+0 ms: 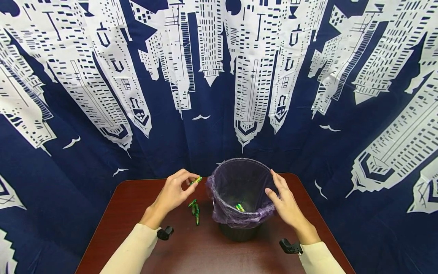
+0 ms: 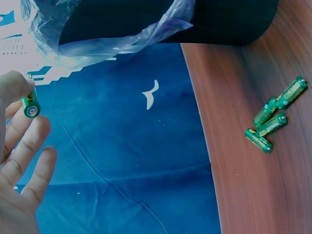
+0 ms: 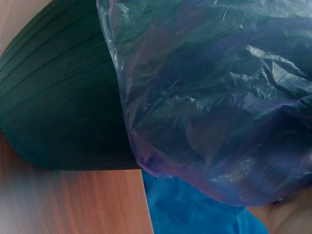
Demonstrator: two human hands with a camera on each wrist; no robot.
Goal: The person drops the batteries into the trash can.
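Observation:
Between thumb and fingers my left hand [image 1: 177,190] pinches a green and yellow battery [image 1: 196,180], held just left of the bin's rim. In the left wrist view the end of this battery [image 2: 31,108] faces the camera. My right hand [image 1: 284,198] rests at the right rim of a black bin [image 1: 239,233], fingers loosely extended along the edge. A thin purple bag [image 1: 224,215] lines the bin and folds over its rim. Inside, at the bottom, lie green and yellow batteries [image 1: 240,207]. Several more batteries [image 2: 273,122] lie in a small cluster on the table, left of the bin.
The reddish-brown wooden table [image 1: 184,253] ends at a back edge just behind the bin. A dark blue curtain [image 1: 191,140] with white building prints hangs behind and around it. Black wrist cameras [image 1: 165,233] are strapped to both wrists.

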